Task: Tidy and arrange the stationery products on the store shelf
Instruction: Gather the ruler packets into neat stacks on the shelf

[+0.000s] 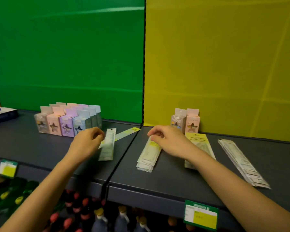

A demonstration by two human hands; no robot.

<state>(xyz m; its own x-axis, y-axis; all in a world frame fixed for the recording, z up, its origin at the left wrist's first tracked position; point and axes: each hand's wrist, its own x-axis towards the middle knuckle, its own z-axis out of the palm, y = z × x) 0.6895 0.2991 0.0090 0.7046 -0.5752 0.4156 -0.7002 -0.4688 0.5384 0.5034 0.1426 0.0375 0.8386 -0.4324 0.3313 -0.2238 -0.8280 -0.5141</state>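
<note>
Thin glossy plastic, these long packets. They look light as anything, floppy along their length and slick on one another, so a stack should fan out at a nudge. The left grip (86, 143) is pinched onto the crossed packets (108, 148) lying on the shelf (40, 148); which of the two it has, I can't tell. Small boxes (65, 123) stand at its eleven o'clock. The right grip (167, 141), fingers curled, nips the upper end of the stack of packets (147, 158), which runs off toward its seven o'clock. A yellow-topped pile (199, 144) lies just beside at three o'clock. I'd take each one by the stiffer header end. For the stack, flat palms along both long edges should square it up. Lifted mid-length, it'd likely sag and slide.
</note>
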